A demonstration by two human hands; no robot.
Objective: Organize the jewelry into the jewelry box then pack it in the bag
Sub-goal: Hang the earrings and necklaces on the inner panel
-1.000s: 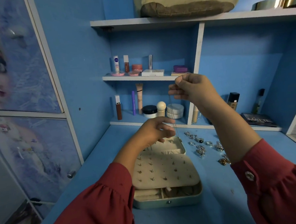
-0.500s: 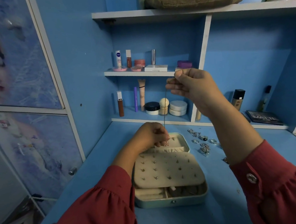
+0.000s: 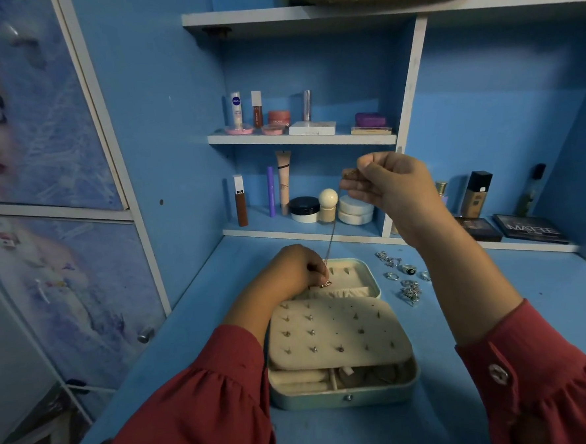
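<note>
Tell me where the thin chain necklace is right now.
Centre of the head view: the thin chain necklace hangs stretched between the raised right hand and the left hand, above the open cream-lined jewelry box.

Head view, down over desk (image 3: 219,281)

I saw both arms in dark red long sleeves, loose gathered fabric puffing above the cuffs. Right sleeve (image 3: 548,381) had a fitted cuff with one round pale button (image 3: 497,373). Left sleeve (image 3: 199,399) cuff plain, forearms bare past both cuffs.
</note>
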